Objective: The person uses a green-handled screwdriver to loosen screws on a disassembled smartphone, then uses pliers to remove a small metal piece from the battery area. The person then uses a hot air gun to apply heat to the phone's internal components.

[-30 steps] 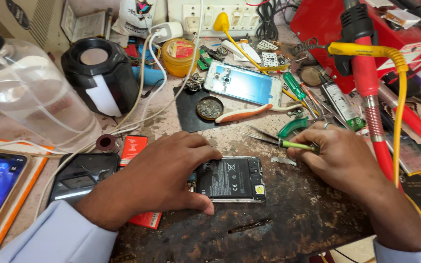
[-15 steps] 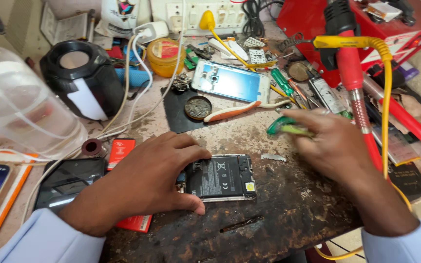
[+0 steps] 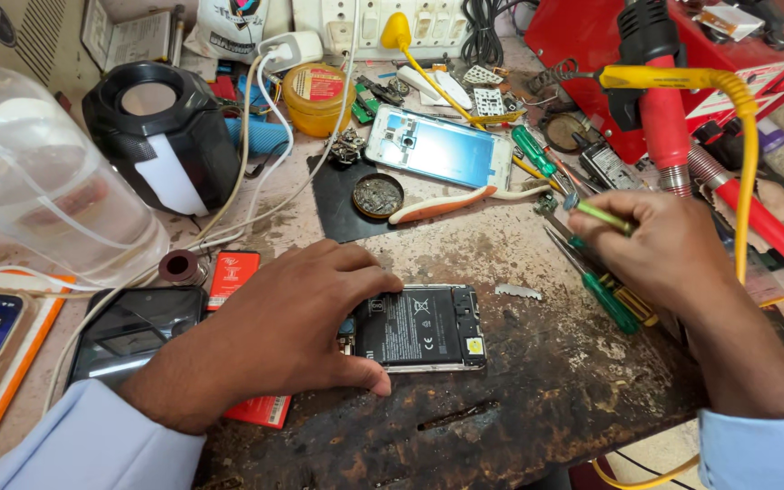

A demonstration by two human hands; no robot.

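Left hand [image 3: 297, 331] flat, fingers spread, pinning opened phone [image 3: 419, 328] to scorched tabletop [image 3: 555, 381] near front edge, battery side up. Right hand [image 3: 669, 249] clenched on green-tipped tool [image 3: 602, 216], raised off phone's right end. 2 green screwdrivers [image 3: 605, 295] lie under it.

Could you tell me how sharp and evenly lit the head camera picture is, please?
Head view: light is soft and even, with only faint shadows under the left hand; the opened phone is sharp. The right hand and its green-handled tool look slightly soft. The clear plastic dome carries pale reflections, and the edges bend a little, as with a wide lens.
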